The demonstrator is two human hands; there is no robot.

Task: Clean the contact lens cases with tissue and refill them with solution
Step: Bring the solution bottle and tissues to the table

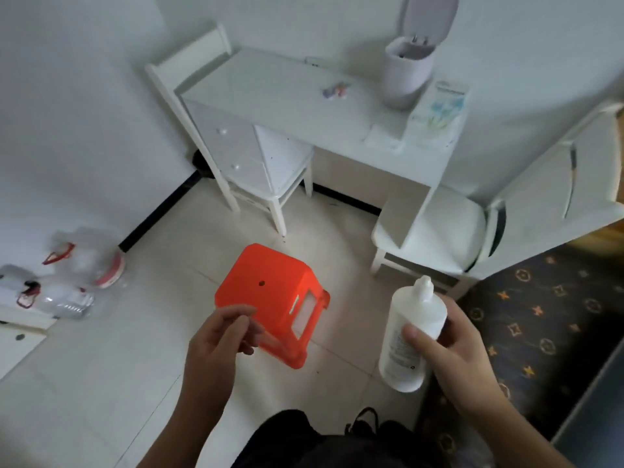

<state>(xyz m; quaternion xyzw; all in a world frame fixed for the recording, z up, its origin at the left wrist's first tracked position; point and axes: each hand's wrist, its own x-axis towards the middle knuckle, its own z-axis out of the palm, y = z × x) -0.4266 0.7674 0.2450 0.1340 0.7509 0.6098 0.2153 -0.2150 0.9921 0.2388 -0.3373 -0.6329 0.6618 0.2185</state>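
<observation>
Solution in hand, refilling not begun

Right hand (pixel 452 346) grips the solution bottle (pixel 410 336) at lower right; left hand (pixel 219 336) loosely curled, empty; lens cases (pixel 335 90) wait on the bench (pixel 270 92), upper centre.

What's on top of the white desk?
On the desk: a lidded bin with its lid up, a box, a tissue, and small lens cases. The bin's contents aren't visible.

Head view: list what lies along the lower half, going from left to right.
Clear plastic bottles with red handles → empty left hand → orange plastic stool → white solution bottle → right hand → dark patterned rug.
</observation>
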